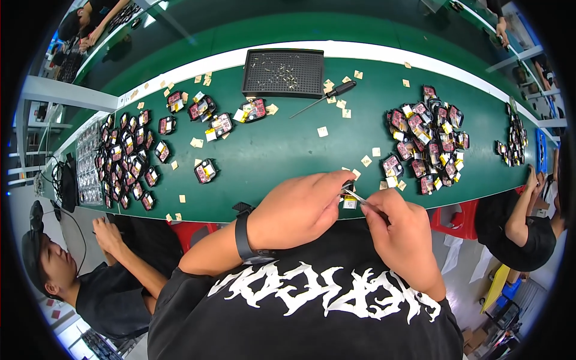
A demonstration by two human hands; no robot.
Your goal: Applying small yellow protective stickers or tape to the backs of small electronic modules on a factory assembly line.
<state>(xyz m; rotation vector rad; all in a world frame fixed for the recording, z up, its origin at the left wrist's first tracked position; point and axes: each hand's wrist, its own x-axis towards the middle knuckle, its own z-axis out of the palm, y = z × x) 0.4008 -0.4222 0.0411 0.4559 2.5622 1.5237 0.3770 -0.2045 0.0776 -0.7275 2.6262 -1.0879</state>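
At the near edge of the green bench, my left hand (pixel 297 213) is closed round a small electronic unit, mostly hidden by the fingers. Below the fingertips shows its silver and yellow battery (pixel 350 203). My right hand (pixel 401 225) pinches a pair of metal tweezers (pixel 360 198), whose tips point left into the unit. Whether the tips grip anything is too small to tell. Just beyond my right hand lies a similar black unit (pixel 392 165) with a reddish circuit board, beside a larger heap of such units (pixel 423 135).
A black tray (pixel 245 87) with small metal pieces stands at the back, a screwdriver (pixel 342 89) to its right. Many more units (pixel 126 150) lie at the left. Small beige squares (pixel 323 132) are scattered about. Co-workers sit on either side, a person's hands (pixel 108 235) at left.
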